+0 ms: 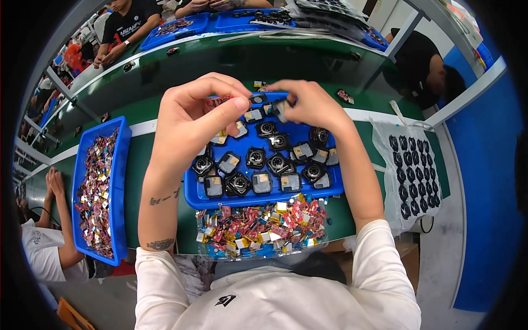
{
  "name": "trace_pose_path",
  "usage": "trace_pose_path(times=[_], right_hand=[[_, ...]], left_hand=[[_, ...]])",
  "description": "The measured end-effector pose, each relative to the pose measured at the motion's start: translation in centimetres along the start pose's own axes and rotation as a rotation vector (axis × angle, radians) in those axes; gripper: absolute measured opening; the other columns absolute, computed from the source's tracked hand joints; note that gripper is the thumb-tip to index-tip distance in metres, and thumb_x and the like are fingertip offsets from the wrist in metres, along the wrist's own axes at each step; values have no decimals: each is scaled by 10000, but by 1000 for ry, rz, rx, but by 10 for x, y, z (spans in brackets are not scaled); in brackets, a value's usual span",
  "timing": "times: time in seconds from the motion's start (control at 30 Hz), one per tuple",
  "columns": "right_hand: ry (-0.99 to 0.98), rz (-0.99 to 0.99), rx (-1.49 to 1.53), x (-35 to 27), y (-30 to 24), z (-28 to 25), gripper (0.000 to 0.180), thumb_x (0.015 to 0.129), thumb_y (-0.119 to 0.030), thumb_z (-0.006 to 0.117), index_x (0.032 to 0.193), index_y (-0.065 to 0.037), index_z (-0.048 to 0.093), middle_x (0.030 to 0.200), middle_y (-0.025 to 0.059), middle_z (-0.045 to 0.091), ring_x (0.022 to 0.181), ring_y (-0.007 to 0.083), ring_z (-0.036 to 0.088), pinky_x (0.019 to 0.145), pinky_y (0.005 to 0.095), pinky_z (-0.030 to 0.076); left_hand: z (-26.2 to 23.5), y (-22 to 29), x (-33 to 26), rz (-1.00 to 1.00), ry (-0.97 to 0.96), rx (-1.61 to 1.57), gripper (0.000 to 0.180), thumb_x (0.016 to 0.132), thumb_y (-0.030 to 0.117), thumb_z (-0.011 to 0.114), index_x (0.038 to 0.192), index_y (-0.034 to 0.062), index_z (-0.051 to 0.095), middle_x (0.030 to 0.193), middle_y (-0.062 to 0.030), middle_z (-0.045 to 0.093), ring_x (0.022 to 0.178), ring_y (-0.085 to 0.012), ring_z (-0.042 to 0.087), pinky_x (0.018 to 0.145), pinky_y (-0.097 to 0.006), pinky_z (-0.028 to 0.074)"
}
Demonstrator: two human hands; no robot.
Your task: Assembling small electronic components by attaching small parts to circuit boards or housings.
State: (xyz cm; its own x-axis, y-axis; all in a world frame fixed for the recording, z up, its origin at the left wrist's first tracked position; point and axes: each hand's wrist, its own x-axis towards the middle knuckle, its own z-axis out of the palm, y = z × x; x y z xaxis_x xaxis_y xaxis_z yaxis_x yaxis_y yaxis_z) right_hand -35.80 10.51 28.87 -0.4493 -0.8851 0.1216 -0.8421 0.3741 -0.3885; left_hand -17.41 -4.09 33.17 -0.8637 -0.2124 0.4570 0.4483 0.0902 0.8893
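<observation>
Nearest the body, at 6 o'clock, a clear tray (264, 247) of small red, gold and silver parts sits at the bench (165, 71) edge, probably so that loose pieces are within easy reach. Just beyond it and touching it lies the blue tray (193, 199), its floor covered with small black square modules (256, 158), some lens-up, some back-up, laid in rough rows as if to keep them sorted.

Over the far edge of that tray the two hands meet. The left hand (190, 124), toward 11 o'clock, has thumb and forefinger pinched together; whether something small sits between them I cannot tell. The right hand (311, 104), toward 12 o'clock, has its fingers (286, 102) closed on a small dark module (279, 110), held up close to the left hand's fingertips, likely so both can work on it.

At 9 o'clock a long blue bin (122, 165) holds more mixed coloured parts. At 3 o'clock a white sheet (385, 165) carries rows of black round pieces (412, 170). Far off at 12 o'clock, other people sit behind more blue trays (176, 27)
</observation>
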Motion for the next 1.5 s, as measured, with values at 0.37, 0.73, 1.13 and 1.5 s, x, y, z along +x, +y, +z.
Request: trace_pose_path(times=[0.37, 0.73, 1.13, 1.5], right_hand=[[387, -124, 1075, -8, -49, -4, 179, 816, -41, 614, 948, 19, 509, 824, 111, 659, 741, 126, 644, 627, 224, 525], [306, -121, 1022, -21, -68, -5, 239, 827, -28, 595, 1058, 33, 607, 867, 105, 660, 755, 118, 643, 664, 225, 528], [377, -178, 913, -21, -72, -3, 213, 851, -62, 616, 1045, 27, 616, 889, 101, 666, 798, 124, 646, 664, 238, 559], [476, -162, 1231, -20, -62, -12, 155, 817, -41, 641, 954, 32, 625, 862, 110, 662, 755, 122, 643, 625, 249, 568]], left_hand=[[14, -11, 2, -55, 218, 347, 134, 803, 84, 642, 793, -49, 653, 1100, -116, 618, 616, -61, 601, 554, -174, 497], [13, -16, 2, -97, 286, 290, 146, 791, 98, 649, 807, -46, 668, 1071, -128, 641, 585, -64, 589, 499, -173, 443], [16, -14, 3, -130, 313, 265, 163, 808, 113, 632, 830, -41, 680, 936, -92, 679, 588, -52, 578, 512, -163, 452], [13, -10, 1, -202, 221, 133, 206, 807, 117, 683, 940, -39, 659, 783, -85, 667, 649, -65, 609, 561, -162, 465]])
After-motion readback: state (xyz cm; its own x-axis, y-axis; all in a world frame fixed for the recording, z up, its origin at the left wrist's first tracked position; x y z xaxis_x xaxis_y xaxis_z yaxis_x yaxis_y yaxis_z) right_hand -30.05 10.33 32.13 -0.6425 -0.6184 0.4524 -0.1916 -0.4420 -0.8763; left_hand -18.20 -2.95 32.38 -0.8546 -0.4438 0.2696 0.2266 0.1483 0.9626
